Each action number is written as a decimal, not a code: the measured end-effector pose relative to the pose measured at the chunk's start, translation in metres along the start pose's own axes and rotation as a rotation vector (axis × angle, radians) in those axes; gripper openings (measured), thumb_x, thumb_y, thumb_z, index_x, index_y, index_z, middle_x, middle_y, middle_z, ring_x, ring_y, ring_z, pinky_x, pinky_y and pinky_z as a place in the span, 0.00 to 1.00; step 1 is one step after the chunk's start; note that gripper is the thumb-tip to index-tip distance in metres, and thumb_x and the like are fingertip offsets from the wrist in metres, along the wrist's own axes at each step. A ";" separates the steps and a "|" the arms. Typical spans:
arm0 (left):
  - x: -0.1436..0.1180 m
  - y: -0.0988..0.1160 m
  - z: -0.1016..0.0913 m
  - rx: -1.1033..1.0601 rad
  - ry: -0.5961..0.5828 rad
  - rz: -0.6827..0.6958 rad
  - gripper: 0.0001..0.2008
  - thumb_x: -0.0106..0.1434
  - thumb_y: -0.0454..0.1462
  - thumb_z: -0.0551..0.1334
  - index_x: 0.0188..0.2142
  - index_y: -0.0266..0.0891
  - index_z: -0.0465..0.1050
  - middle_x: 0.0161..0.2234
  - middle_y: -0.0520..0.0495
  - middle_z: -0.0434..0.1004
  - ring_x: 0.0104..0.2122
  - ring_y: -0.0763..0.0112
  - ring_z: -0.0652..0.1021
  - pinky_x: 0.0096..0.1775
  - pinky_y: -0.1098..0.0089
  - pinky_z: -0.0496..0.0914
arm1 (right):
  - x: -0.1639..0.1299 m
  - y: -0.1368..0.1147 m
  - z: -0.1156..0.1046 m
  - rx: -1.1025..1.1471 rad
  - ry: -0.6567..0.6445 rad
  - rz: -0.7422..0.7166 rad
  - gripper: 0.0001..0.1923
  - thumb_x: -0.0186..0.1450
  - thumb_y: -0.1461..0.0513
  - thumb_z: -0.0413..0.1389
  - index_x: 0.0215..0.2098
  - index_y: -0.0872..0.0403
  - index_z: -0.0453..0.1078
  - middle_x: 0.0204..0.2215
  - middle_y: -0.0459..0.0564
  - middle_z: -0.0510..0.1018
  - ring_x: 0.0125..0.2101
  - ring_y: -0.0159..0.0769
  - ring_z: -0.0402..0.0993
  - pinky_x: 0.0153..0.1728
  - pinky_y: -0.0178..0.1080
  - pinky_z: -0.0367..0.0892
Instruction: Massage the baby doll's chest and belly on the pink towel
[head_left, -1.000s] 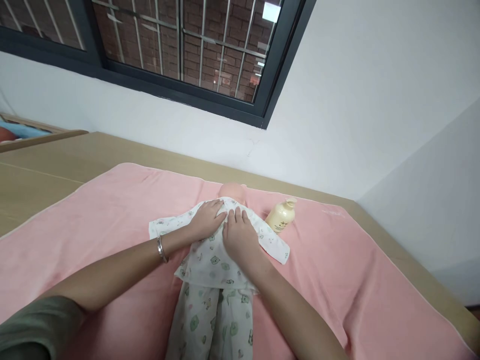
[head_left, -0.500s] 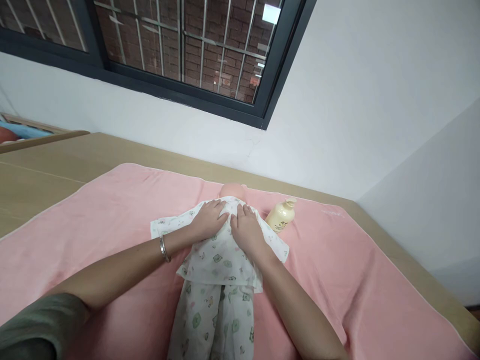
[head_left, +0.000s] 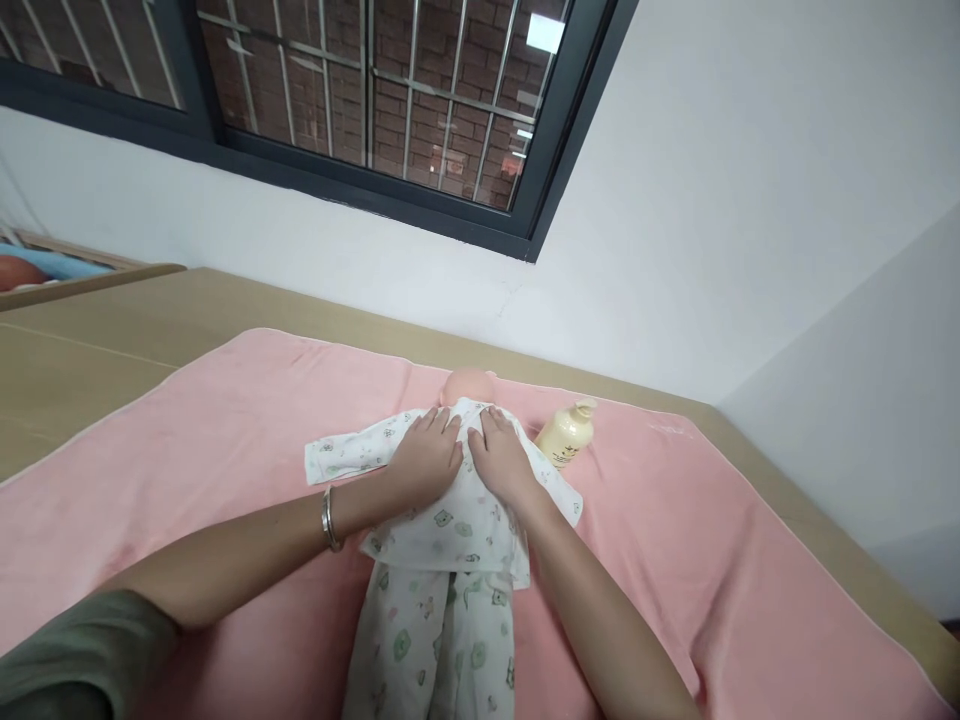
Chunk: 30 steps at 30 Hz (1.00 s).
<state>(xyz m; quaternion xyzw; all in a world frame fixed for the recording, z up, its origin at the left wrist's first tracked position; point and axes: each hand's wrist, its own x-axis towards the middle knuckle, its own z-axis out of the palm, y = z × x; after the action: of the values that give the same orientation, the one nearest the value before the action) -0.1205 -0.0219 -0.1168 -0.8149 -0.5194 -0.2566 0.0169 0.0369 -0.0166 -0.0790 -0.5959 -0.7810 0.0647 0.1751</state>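
A baby doll in a white top (head_left: 442, 545) and trousers (head_left: 409, 625) printed with small green figures lies stretched out on a pink blanket (head_left: 247, 420). Only the rounded crown of the doll's head (head_left: 469, 385) shows at the far end, so which way it faces I cannot tell. My left hand (head_left: 427, 455) rests flat on the left of the doll's upper body, fingers extended. Beside it, my right hand (head_left: 501, 455) lies on the other side of the upper body, its fingers also stretched out. A silver bangle (head_left: 330, 520) circles my left wrist.
A cream pump bottle (head_left: 566, 432) leans on the blanket near the doll's right-side sleeve. The blanket covers a wooden surface (head_left: 217, 300) against a white wall (head_left: 637, 250). Above is a dark-framed window (head_left: 360, 185) with bars. Blue and orange items (head_left: 45, 265) sit at the far left.
My left hand has turned slightly, its fingers now pointing more toward the doll's head. My right hand stays nearly in place. The whole view has shifted a little.
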 end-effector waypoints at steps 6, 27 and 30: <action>0.016 -0.015 -0.001 -0.163 -0.012 -0.108 0.23 0.70 0.39 0.49 0.58 0.32 0.70 0.60 0.34 0.74 0.60 0.52 0.73 0.63 0.51 0.65 | -0.028 -0.027 0.013 -0.229 0.037 -0.093 0.28 0.73 0.64 0.43 0.68 0.68 0.59 0.65 0.71 0.65 0.67 0.55 0.58 0.66 0.56 0.55; 0.012 -0.015 0.006 -0.225 0.026 -0.167 0.25 0.70 0.41 0.49 0.62 0.34 0.68 0.62 0.37 0.72 0.63 0.55 0.70 0.66 0.52 0.62 | -0.004 -0.007 0.011 0.012 0.007 0.067 0.34 0.75 0.56 0.42 0.71 0.71 0.52 0.71 0.68 0.54 0.72 0.51 0.46 0.70 0.51 0.43; 0.012 -0.017 0.009 -0.221 0.043 -0.150 0.25 0.71 0.42 0.49 0.61 0.35 0.69 0.62 0.38 0.73 0.63 0.55 0.70 0.65 0.52 0.62 | -0.006 -0.009 0.011 0.010 0.020 0.092 0.34 0.75 0.55 0.42 0.70 0.72 0.52 0.71 0.70 0.53 0.72 0.52 0.45 0.70 0.51 0.42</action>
<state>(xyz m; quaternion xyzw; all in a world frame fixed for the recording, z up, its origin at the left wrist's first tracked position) -0.1277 -0.0016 -0.1235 -0.7649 -0.5470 -0.3302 -0.0814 0.0266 -0.0237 -0.0873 -0.6309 -0.7507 0.0707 0.1830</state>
